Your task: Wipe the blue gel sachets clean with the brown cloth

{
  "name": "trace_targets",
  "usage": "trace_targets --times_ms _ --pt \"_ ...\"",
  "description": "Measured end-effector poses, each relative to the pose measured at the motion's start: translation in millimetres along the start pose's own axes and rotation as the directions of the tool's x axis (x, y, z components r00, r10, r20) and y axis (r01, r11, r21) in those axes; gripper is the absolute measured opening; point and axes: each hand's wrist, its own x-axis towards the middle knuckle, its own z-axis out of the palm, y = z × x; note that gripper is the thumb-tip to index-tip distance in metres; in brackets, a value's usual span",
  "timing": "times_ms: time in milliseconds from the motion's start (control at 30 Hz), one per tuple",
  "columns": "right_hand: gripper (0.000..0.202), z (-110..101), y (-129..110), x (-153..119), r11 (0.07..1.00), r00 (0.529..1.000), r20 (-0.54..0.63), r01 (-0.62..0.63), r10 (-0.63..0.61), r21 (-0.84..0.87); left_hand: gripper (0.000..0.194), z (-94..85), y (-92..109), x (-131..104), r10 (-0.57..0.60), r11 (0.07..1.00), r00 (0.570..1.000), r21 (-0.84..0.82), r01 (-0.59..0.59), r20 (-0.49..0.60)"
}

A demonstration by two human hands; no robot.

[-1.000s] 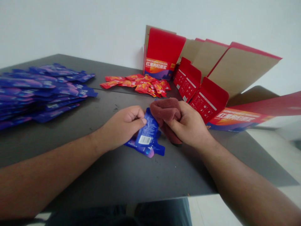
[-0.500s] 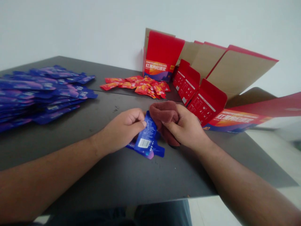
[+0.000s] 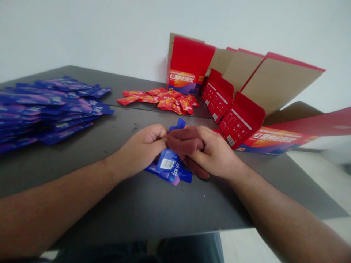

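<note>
My left hand [image 3: 149,146] is closed, its thumb and fingers pinching the left edge of a blue sachet [image 3: 167,164] with a white barcode label. My right hand [image 3: 216,151] grips a folded brown cloth [image 3: 185,142], which lies against the sachet's face and covers its middle. The sachet's top end shows above the cloth. Beneath it, partly hidden, more blue packaging rests on the dark table; I cannot tell how many pieces.
A large pile of blue sachets [image 3: 49,106] lies at the left. Small red sachets [image 3: 164,99] are heaped at the back middle. Red cartons with raised flaps stand behind and to the right, including one upright box [image 3: 189,62] and a nearer carton [image 3: 274,140].
My right hand has moved the brown cloth left and slightly down over the blue sachet. My left hand keeps its pinch almost in place.
</note>
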Motion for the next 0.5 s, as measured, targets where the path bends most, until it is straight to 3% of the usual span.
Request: trace_targets --times_ms 67,133,233,300,367,433,500 --pt "0.022 0.8 -3.1 -1.8 0.996 0.989 0.125 0.076 -0.082 0.057 0.02 -0.9 -1.5 1.5 0.021 1.0 1.0 -0.011 -0.021 -0.004" --pt "0.015 1.3 -4.9 -2.7 0.992 0.979 0.167 0.108 -0.118 0.07 0.019 -2.1 -2.2 2.5 0.045 0.999 0.999 0.009 -0.045 -0.015" --pt "0.017 1.3 -4.1 -1.8 1.0 0.999 0.035 0.017 -0.016 -0.02 0.02 -2.7 -1.2 1.9 0.018 0.999 1.0 0.027 -0.017 -0.023" --pt "0.025 0.7 -2.5 -0.3 0.995 0.994 -0.095 -0.07 0.063 -0.067 0.02 -2.0 0.1 0.6 -0.005 1.0 1.0 0.022 0.005 -0.02" --pt "0.03 0.2 -1.6 0.5 0.991 0.984 -0.149 -0.106 0.094 -0.075 0.02 -0.9 0.5 -0.5 -0.017 1.0 1.0 0.006 0.017 -0.006" --pt "0.03 -0.1 -2.0 0.3 0.995 0.992 -0.104 -0.081 0.074 -0.058 0.021 -0.3 -0.1 -0.6 -0.033 0.999 0.999 -0.019 0.033 0.01" --pt "0.03 0.2 -3.6 -0.9 1.0 1.0 0.019 -0.008 0.008 -0.005 0.024 -0.6 -0.9 0.2 -0.039 0.999 0.999 -0.034 0.04 0.017"
